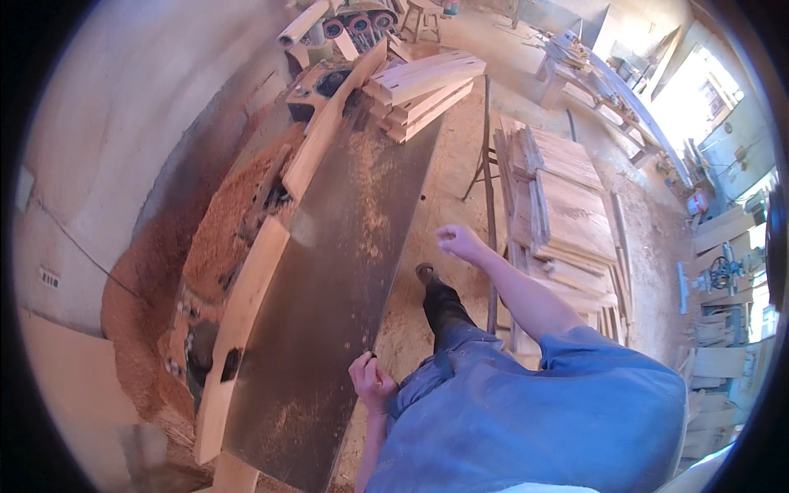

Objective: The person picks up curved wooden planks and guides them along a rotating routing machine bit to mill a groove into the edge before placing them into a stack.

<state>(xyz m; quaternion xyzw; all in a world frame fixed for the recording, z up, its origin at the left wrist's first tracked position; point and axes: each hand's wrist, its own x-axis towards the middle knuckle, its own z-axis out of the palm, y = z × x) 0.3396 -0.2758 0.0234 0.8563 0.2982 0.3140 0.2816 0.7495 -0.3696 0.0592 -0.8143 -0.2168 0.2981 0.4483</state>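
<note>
My left hand (pixel 373 383) is closed at the right edge of a long dark machine table (pixel 308 304). A small dark bit shows at its fingertips, too small to name. Held out in front of me over the floor, my right hand (pixel 462 244) has its fingers curled in, and no object shows in it. A wooden fence in two lengths runs along the table's left side, the near length (pixel 246 329) having a dark slot in it. On the table's far end lies a stack of thick boards (pixel 431 78), some with dark slots cut in them. Wood shavings (pixel 370 189) are scattered over the tabletop.
Reddish sawdust (pixel 226 222) is heaped between the machine and the left wall. Right of me stands a big stack of wooden panels (pixel 571 205), with a thin dark bar (pixel 490 164) beside it. A workbench (pixel 604 94) and a stool (pixel 422 18) stand farther off.
</note>
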